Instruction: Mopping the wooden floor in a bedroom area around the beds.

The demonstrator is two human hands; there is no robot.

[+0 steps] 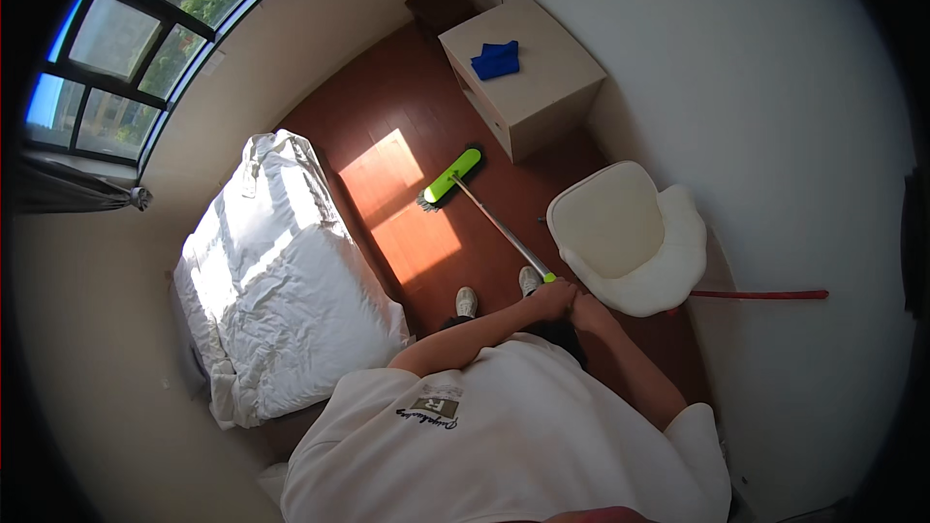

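Observation:
A push broom with a lime-green head and dark bristles rests on the reddish wood floor, beside a patch of sunlight. Its metal pole slants from the head down to my hands in front of my waist. My left hand and my right hand are close together at the pole's green collar; which of them is which follows from the arms: the arm at picture left ends in the first, the arm at picture right in the second. Both are closed around the pole, and the fingers are partly hidden.
The bed with a rumpled white cover stands at the left. A cream padded chair is at the right, with a red stick behind it. A pale desk bearing a blue cloth stands by the wall.

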